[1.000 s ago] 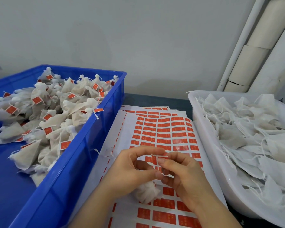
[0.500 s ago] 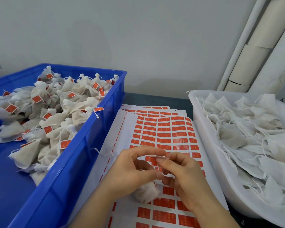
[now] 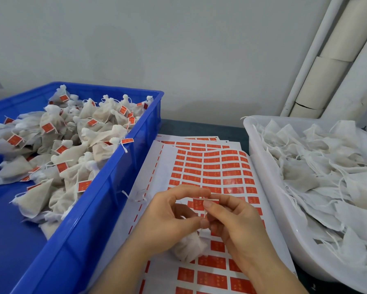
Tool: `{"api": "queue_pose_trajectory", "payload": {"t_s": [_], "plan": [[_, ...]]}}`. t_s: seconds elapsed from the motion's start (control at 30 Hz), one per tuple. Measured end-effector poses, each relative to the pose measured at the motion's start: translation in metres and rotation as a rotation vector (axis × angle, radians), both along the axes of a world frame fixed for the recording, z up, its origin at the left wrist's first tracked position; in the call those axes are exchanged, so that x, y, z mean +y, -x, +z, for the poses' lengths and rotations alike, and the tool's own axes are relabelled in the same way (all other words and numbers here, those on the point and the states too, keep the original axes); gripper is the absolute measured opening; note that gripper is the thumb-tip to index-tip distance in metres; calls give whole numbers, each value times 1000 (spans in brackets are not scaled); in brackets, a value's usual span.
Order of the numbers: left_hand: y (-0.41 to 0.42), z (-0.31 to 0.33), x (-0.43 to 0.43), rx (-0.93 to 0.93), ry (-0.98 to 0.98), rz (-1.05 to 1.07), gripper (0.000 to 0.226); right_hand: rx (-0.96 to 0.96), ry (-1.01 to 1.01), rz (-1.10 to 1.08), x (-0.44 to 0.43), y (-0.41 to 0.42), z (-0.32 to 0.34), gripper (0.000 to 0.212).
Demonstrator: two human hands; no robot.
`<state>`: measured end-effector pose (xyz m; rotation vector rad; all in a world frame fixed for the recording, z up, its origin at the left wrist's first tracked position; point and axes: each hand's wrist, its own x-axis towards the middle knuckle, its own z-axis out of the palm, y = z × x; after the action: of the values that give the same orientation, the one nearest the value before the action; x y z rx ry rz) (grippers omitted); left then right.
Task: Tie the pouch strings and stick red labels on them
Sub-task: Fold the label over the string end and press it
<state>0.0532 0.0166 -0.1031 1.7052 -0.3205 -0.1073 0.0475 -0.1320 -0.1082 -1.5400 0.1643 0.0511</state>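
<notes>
A small white pouch (image 3: 190, 247) hangs below my two hands, over the sheet of red labels (image 3: 210, 170). My left hand (image 3: 169, 217) and my right hand (image 3: 235, 223) meet fingertip to fingertip above it. Between them a red label (image 3: 198, 204) is pinched around the pouch's white string (image 3: 204, 214). Thumbs and forefingers of both hands curl round the label and string. How far the label is folded shut I cannot tell.
A blue crate (image 3: 106, 200) on the left holds several tied pouches with red labels. A white tub (image 3: 269, 187) on the right is piled with untied pouches. More label sheets lie under the top one. White pipes (image 3: 326, 58) run up the wall at the right.
Both hands have stayed in place with the label and string between the fingertips; the fingers have shifted only slightly.
</notes>
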Motion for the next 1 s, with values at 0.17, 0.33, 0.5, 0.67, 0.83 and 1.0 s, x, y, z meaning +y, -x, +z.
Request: {"api": "queue_pose_trajectory", "payload": {"t_s": [0.17,0.33,0.5,0.67,0.83,1.0], "plan": [[-1,1,1,-29,18,10,42,-25,-48,3,0,2,4,16],[0,1,-3,-43,76,137,45,-70,-43,-44,3,4,6,38],[-1,6,-2,13,203,134,47,-61,-53,-30,6,5,5,41],[-1,7,0,57,249,137,40,-44,-181,29,5,8,11,29],[0,6,1,65,275,120,39,-20,-217,56,7,9,12,26],[0,4,1,72,277,123,35,-1,-232,75,8,10,13,28]]}}
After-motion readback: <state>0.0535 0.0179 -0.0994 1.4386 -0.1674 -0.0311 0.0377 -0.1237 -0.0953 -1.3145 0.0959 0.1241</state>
